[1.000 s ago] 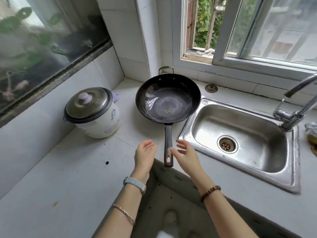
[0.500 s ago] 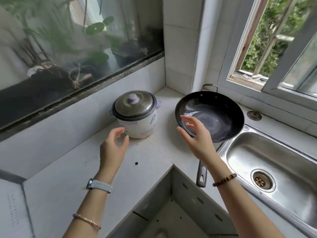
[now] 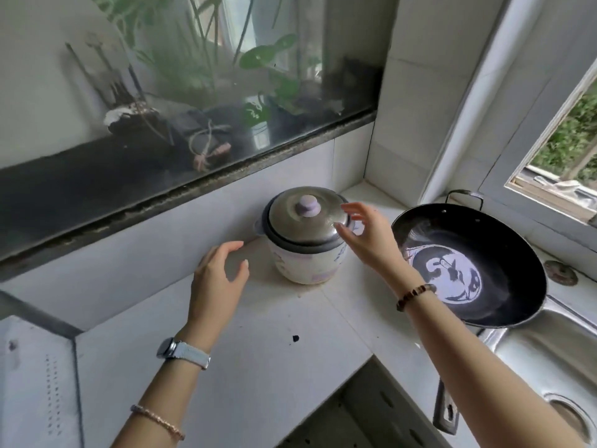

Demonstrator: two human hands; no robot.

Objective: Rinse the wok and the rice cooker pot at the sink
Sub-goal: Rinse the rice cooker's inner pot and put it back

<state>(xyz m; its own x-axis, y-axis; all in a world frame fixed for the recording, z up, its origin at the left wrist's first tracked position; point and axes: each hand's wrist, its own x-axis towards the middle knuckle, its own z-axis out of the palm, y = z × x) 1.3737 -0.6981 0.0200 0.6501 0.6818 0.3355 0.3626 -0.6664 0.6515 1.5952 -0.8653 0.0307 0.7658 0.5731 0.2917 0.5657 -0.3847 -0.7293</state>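
Left hand (image 3: 219, 279) and right hand (image 3: 365, 234) are spread, empty. A careless grab could slide the lid (image 3: 307, 218) onto the wok (image 3: 484, 260), 3 o'clock.

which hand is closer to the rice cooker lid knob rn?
Right. The right hand is at the right edge of the lid, just beside the knob; the left hand is lower left of the cooker, above the counter.
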